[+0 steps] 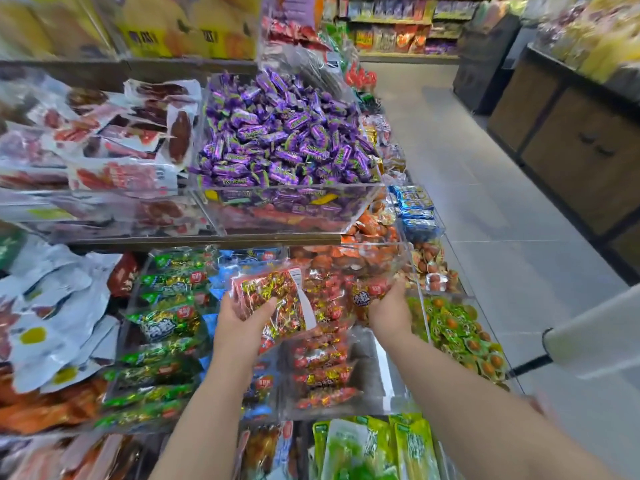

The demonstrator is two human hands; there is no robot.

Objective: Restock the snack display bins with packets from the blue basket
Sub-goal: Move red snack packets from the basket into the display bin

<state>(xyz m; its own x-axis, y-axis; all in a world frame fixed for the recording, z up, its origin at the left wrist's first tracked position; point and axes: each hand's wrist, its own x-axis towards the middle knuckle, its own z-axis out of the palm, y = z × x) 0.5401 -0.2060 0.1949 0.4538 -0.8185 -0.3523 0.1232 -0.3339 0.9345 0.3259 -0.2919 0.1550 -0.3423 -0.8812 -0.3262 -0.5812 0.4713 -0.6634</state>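
The fingertips of the right hand [388, 313] are hidden behind its own back, and crumpled clear film around it makes it hard to tell where one wrapper ends and the next begins. Motion blur smears the shelf rows at the left and a white object [595, 337] at the right edge, which is cut off by the frame.

The left hand [239, 320] grips a clear bag [273, 299] of red-and-gold packets from below, thumb over its near corner, above the middle of the lower shelf. The bag's broad face is turned up, and its long axis runs roughly near to far, with a white label strip along its right edge. The right hand curls round a red packet [369, 294] just beside the bag.

Under both hands a clear bin [391, 368] holds red packets [322, 368] lying crosswise. The bin to its left holds green packets [156, 341]. The one to its right holds green-and-orange packets [460, 337]. On the shelf above, a bin is heaped with purple candies [284, 133].
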